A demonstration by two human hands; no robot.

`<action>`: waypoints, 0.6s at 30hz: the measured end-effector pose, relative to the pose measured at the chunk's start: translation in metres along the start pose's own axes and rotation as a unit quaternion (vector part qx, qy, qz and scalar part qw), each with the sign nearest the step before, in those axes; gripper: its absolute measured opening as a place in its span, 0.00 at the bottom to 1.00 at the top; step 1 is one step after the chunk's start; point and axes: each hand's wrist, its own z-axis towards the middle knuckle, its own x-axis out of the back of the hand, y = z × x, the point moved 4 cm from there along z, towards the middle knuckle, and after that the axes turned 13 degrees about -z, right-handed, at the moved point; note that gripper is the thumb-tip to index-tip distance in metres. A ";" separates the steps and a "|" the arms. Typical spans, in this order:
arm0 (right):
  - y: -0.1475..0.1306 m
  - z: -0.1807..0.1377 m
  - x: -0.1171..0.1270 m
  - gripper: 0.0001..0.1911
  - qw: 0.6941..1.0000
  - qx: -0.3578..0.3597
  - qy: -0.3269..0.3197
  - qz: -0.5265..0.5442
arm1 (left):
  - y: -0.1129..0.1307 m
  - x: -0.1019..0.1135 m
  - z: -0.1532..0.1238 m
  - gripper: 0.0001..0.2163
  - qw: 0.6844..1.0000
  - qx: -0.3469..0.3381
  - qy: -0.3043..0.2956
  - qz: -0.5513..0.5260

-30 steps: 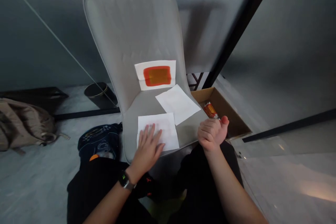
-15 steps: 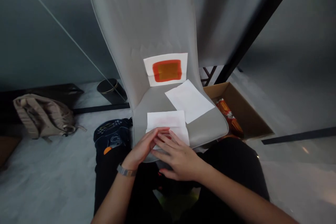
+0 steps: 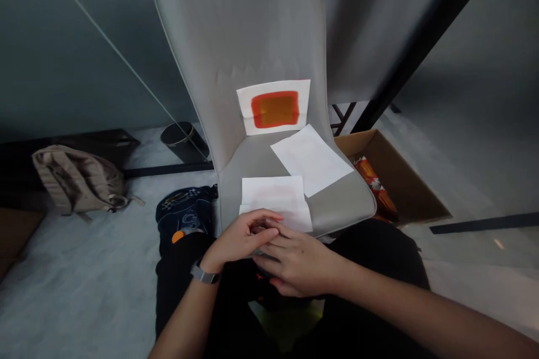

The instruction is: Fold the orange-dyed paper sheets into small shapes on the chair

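Note:
Over the front of a grey chair [image 3: 337, 207], my left hand [image 3: 244, 235] and my right hand [image 3: 298, 261] meet, and no object shows in either. The left thumb lies across the right fingertips, with the left index finger stretched forward. My right fingers are loosely spread and partly hidden under the left hand. Just beyond them lies a creased white sheet [image 3: 273, 188] with a faint pinkish tint. Another white sheet [image 3: 315, 160] lies askew behind it on the right. Against the backrest leans a paper painting [image 3: 275, 109] of an orange-red rounded rectangle with a brown-orange middle.
Right of the chair stands an open cardboard box [image 3: 408, 185] with orange packets [image 3: 374, 182] in it. On the left floor are a dark blue bag [image 3: 185, 210], a beige backpack [image 3: 80, 179] and a black bin [image 3: 181, 140]. A glass wall runs behind.
My hands have drawn back slightly from the front sheet, uncovering more of it. The left thumb has come over the right fingers. The view has shifted a little.

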 end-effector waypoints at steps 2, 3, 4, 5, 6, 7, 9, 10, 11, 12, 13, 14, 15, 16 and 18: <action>-0.001 0.001 0.005 0.24 1.000 0.011 0.010 -0.015 | -0.002 0.001 -0.004 0.11 0.999 0.012 0.003 -0.033; -0.002 0.002 0.008 0.22 0.999 0.019 0.018 -0.026 | -0.002 0.001 -0.006 0.10 0.999 0.009 0.007 -0.049; -0.004 0.003 0.011 0.20 0.999 0.027 0.027 -0.039 | -0.001 0.000 -0.008 0.09 0.998 0.003 0.013 -0.066; -0.005 0.003 0.013 0.17 0.997 0.035 0.037 -0.051 | -0.001 0.000 -0.009 0.08 0.996 -0.006 0.021 -0.085; -0.007 0.003 0.016 0.15 0.996 0.041 0.046 -0.062 | 0.000 0.000 -0.010 0.08 0.994 -0.013 0.030 -0.105; -0.008 0.004 0.017 0.14 0.995 0.044 0.055 -0.072 | 0.000 -0.001 -0.011 0.08 0.991 -0.019 0.037 -0.125; -0.011 0.004 0.019 0.13 0.993 0.044 0.069 -0.086 | 0.001 -0.002 -0.013 0.10 0.986 -0.022 0.042 -0.159; -0.013 0.004 0.020 0.12 0.992 0.043 0.076 -0.091 | 0.001 -0.003 -0.013 0.10 0.984 -0.022 0.039 -0.171; -0.014 0.004 0.021 0.11 0.991 0.041 0.083 -0.096 | 0.002 -0.004 -0.014 0.11 0.983 -0.023 0.033 -0.178; -0.016 0.004 0.022 0.11 0.990 0.040 0.093 -0.098 | 0.003 -0.004 -0.015 0.11 0.983 -0.024 0.027 -0.180; -0.017 0.005 0.024 0.11 0.989 0.040 0.104 -0.098 | 0.003 -0.005 -0.016 0.12 0.983 -0.027 0.023 -0.181; -0.019 0.005 0.026 0.12 0.988 0.039 0.119 -0.096 | 0.004 -0.005 -0.017 0.11 0.983 -0.028 0.020 -0.182; -0.020 0.006 0.029 0.13 0.986 0.038 0.136 -0.094 | 0.004 -0.006 -0.018 0.11 0.982 -0.029 0.016 -0.184; -0.021 0.007 0.032 0.14 0.983 0.036 0.153 -0.092 | 0.004 -0.007 -0.018 0.10 0.981 -0.030 0.012 -0.190; -0.022 0.008 0.038 0.14 0.978 0.034 0.184 -0.089 | 0.006 -0.010 -0.019 0.09 0.978 -0.034 0.001 -0.207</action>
